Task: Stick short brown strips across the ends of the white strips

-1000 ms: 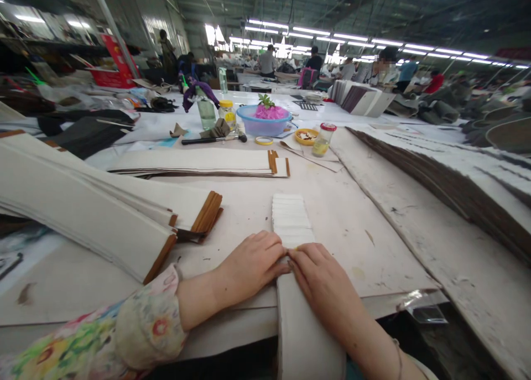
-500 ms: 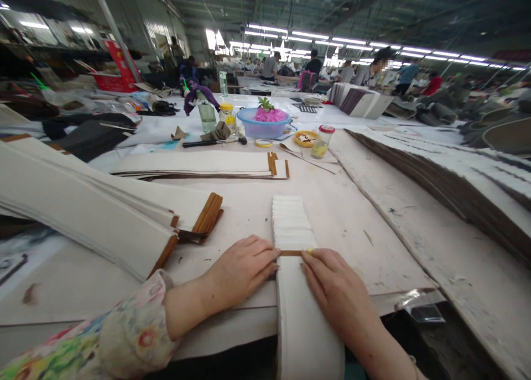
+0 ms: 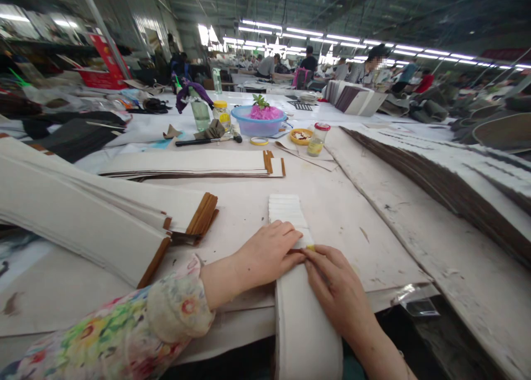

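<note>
A fanned stack of long white strips (image 3: 288, 211) lies lengthwise on the table in front of me and hangs over its near edge (image 3: 305, 336). My left hand (image 3: 265, 253) rests flat across the stack, fingers stretched onto a thin brown band at the top strip's end. My right hand (image 3: 332, 283) lies on the right side of the same strip, its fingertips pressing at the band next to the left fingers. Both hands press rather than hold.
More white strips with brown ends lie piled at the left (image 3: 83, 214) and across the middle (image 3: 191, 162). A blue bowl (image 3: 258, 123), jars (image 3: 317, 139), a brush (image 3: 207, 141) and bottles stand farther back. Dark-edged sheets (image 3: 435, 170) run along the right. People work at distant tables.
My left hand slid forward and right onto the strip's end, covering the brown band that showed half a second ago. My right hand's fingertips met it there.
</note>
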Demonstrator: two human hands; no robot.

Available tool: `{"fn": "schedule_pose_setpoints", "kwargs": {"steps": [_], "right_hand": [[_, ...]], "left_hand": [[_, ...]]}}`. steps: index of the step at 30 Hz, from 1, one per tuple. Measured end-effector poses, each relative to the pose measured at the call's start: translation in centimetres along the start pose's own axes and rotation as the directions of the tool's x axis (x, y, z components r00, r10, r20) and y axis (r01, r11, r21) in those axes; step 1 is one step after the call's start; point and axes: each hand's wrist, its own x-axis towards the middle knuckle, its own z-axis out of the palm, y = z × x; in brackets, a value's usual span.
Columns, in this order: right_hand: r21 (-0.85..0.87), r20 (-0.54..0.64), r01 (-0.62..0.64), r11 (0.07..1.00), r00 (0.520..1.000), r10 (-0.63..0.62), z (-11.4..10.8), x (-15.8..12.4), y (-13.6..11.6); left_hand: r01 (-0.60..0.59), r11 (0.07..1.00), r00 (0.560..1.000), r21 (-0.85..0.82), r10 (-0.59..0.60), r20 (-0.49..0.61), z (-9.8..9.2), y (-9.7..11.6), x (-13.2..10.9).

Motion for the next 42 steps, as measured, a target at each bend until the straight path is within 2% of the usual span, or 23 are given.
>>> {"fn": "schedule_pose_setpoints", "kwargs": {"steps": [3, 6, 15, 23, 37, 42], "right_hand": [[0.092, -0.103, -0.126, 0.988, 0.985, 0.136, 0.6, -0.4, 1.2], [0.117, -0.095, -0.194, 0.974, 0.974, 0.206, 1.0, -0.5, 2.0], [0.168, 0.001, -0.211, 0.963, 0.977, 0.214, 1.3, -0.7, 2.5], [0.379, 0.066, -0.272, 0.884, 0.961, 0.267, 0.5, 0.1, 2.5], [0.404, 0.259, -0.294, 0.866, 0.945, 0.2, -0.9, 0.3, 2.4], [0.388, 0.236, -0.288, 0.875, 0.949, 0.208, -0.7, 0.2, 2.5]], "left_hand": [[0.016, 1.0, 1.0, 0.015, -0.016, 0.02, 0.7, -0.3, -0.2], [0.025, 0.999, 0.999, 0.025, -0.025, 0.025, 0.4, -0.3, -0.1], [0.056, 0.998, 0.998, 0.029, -0.056, 0.023, 0.4, -0.5, 0.0], [0.058, 0.998, 0.998, 0.007, -0.058, 0.033, 0.4, -0.8, 0.2], [0.06, 0.997, 0.993, -0.051, -0.054, 0.108, -0.6, -1.1, 0.5], [0.08, 0.993, 0.986, -0.081, -0.067, 0.153, -1.2, -1.3, 0.5]]}}
